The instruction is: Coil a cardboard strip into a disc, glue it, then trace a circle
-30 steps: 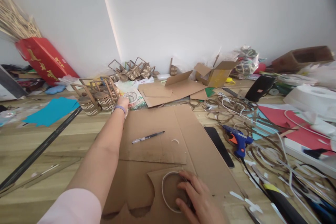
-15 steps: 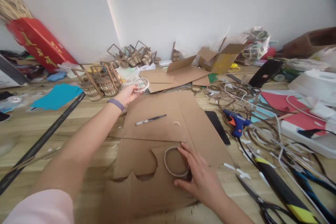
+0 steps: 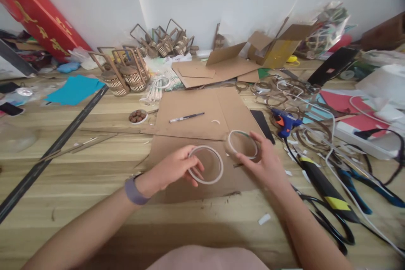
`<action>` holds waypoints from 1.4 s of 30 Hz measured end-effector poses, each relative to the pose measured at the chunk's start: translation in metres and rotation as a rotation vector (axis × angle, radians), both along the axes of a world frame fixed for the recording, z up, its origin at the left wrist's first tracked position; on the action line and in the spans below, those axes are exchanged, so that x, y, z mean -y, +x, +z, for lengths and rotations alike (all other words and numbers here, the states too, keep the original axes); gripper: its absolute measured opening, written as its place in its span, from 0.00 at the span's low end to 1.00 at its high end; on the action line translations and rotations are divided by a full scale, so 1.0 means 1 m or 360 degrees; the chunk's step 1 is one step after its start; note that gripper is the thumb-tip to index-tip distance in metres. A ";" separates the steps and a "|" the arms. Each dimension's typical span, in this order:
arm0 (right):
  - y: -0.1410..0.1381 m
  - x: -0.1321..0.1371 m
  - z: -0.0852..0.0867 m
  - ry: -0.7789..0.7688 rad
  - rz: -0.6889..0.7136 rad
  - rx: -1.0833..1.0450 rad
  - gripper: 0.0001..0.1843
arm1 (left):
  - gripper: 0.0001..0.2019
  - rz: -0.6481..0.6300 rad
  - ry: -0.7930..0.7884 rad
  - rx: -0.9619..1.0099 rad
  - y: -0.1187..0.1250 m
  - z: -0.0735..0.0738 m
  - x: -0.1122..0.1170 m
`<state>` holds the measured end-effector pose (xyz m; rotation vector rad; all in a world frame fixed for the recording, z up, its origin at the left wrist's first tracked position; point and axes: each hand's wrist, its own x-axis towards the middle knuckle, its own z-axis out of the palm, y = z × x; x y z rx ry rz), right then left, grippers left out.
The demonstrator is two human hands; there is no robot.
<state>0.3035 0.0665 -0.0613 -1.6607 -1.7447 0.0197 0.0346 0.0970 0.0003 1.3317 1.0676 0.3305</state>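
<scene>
My left hand (image 3: pixel 175 168) pinches a thin white ring (image 3: pixel 206 164), holding it just above the brown cardboard sheet (image 3: pixel 202 114) in front of me. My right hand (image 3: pixel 264 162) grips a second, slightly smaller white ring (image 3: pixel 242 144) to the right of the first. The two rings sit close side by side, apart from each other. A black pen (image 3: pixel 186 117) lies on the cardboard farther back.
A blue glue gun (image 3: pixel 284 120) and a black phone (image 3: pixel 262 125) lie right of the cardboard. Scissors (image 3: pixel 329 223) and cables crowd the right side. Small woven baskets (image 3: pixel 122 78), a dish of brown beads (image 3: pixel 138 116), blue paper (image 3: pixel 74 90) and a long black ruler (image 3: pixel 50 152) are to the left.
My left hand came back from the far baskets carrying a white ring to the near cardboard. My right hand lifted its ring off the cardboard. The camera tilted down.
</scene>
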 end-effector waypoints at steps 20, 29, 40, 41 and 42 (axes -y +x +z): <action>0.057 0.083 0.010 -0.0094 -0.0700 0.0537 0.50 | 0.31 -0.0564 0.1511 -0.1328 -0.011 -0.044 0.062; 0.008 0.025 0.020 0.0022 -0.0028 0.0392 0.34 | 0.32 -0.0667 0.1395 -0.1235 -0.014 -0.043 0.070; -0.038 -0.021 0.052 -0.0083 0.0556 0.0356 0.35 | 0.25 -0.0562 0.1538 -0.0985 -0.018 -0.054 0.076; -0.038 -0.011 0.050 -0.0206 0.0666 0.0374 0.32 | 0.25 -0.0557 0.1556 -0.0963 -0.019 -0.053 0.075; -0.038 -0.001 0.048 -0.0310 0.0762 0.0393 0.31 | 0.24 -0.0545 0.1574 -0.0946 -0.021 -0.051 0.074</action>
